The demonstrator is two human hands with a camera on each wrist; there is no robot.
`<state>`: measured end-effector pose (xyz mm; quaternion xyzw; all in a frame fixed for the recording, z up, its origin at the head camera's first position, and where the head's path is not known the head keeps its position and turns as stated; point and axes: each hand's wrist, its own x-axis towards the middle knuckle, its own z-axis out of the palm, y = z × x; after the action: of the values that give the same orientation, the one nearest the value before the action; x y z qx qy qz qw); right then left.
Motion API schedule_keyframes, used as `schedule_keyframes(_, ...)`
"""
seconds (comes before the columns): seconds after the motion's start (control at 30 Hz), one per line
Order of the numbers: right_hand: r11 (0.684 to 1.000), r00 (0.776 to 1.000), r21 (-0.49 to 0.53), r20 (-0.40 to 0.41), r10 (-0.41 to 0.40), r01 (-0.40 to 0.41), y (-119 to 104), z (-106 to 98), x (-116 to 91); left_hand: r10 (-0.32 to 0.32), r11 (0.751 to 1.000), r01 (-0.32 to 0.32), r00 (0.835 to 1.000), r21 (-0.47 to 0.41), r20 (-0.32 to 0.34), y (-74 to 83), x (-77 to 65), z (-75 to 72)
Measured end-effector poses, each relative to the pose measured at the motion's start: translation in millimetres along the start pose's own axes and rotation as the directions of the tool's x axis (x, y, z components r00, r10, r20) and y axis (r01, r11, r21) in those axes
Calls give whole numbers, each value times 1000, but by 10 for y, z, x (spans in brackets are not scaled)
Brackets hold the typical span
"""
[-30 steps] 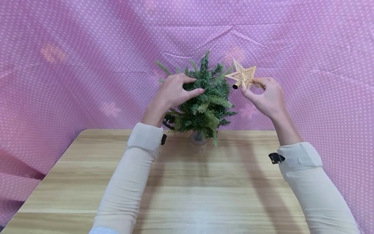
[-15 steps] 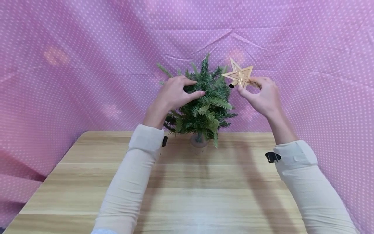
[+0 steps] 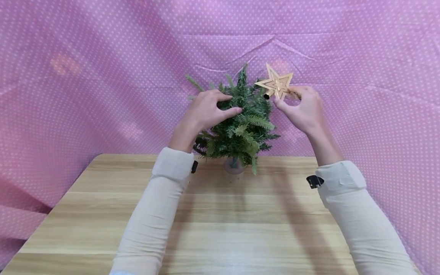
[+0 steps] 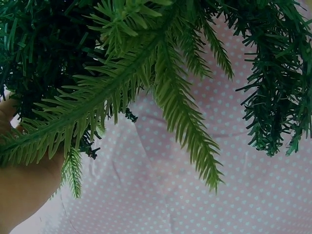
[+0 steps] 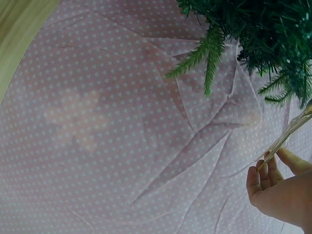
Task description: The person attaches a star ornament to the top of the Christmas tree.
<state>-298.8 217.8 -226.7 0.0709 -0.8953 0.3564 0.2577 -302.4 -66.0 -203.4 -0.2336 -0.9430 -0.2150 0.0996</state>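
Observation:
A small artificial Christmas tree (image 3: 245,131) stands upright near the table's back edge. My left hand (image 3: 207,109) holds it high on its left side, thumb and index finger reaching round among the branches. Green needles hide its other fingers; in the left wrist view, branches (image 4: 168,105) cover much of that hand. To the tree's upper right, my right hand (image 3: 304,109) pinches a gold star tree topper (image 3: 277,82) by a lower point. The star faces me, its short tube (image 3: 268,94) pointing down and left, overlapping the outer branches. The right wrist view shows the star nearly edge-on.
The tree's round, pale base (image 3: 233,168) rests on a light wooden table (image 3: 220,229). Pink polka-dot cloth (image 3: 120,57) hangs behind and at both sides, close to the table's back edge. A black strap (image 3: 314,181) shows at the right cuff.
My right hand has carried the star left and slightly up, closer to the tree's upper branches. The left hand keeps its place on the tree.

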Motion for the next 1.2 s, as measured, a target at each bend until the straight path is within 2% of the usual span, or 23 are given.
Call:
schedule_keyframes(0.27, 1000, 1000, 27, -31, 4, -3, -71, 117, 71, 1, 1000, -1, 1000, 14, 2, 12, -3, -4)
schedule_keyframes(1.2, 1000, 999, -28, -37, -12, 11, -353, 113, 330, 16, 999, -15, 1000, 36, -24, 31, -19, -8)
